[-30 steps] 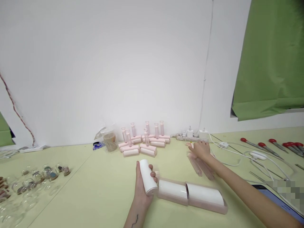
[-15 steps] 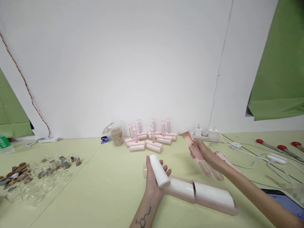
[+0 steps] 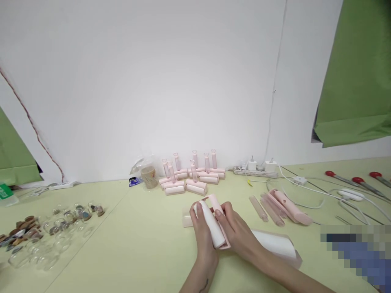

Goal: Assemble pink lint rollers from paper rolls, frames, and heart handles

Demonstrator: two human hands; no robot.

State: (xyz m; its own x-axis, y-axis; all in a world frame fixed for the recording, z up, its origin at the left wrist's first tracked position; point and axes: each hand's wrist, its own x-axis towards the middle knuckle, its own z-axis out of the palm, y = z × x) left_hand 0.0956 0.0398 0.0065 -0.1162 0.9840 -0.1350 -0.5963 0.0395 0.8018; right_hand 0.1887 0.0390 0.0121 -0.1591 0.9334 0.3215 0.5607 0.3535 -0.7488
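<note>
A white lint roller refill [image 3: 212,226] lies in my left hand [image 3: 202,232], its fingers wrapped round the roll. My right hand [image 3: 233,228] grips a pink lint roller cover [image 3: 217,205], which sits along the right side of the roll, touching it. Both are held tilted above the table. Beneath and behind my hands, more white rolls [image 3: 275,244] in clear wrap lie on the table, partly hidden by my right arm. To the right rest several clear pink handle tubes [image 3: 258,208] and another pink cover [image 3: 288,206].
Several assembled pink lint rollers [image 3: 195,186] stand near the wall beside a bagged roll of tape [image 3: 149,177]. A power strip [image 3: 255,172] and cables lie at the back right, with red-ended tools [image 3: 345,179] beyond. Small glass domes [image 3: 61,236] cover the left.
My right hand has moved left with the pink cover and brought it against the white roll. My left hand has shifted slightly right, now closed more firmly round the roll.
</note>
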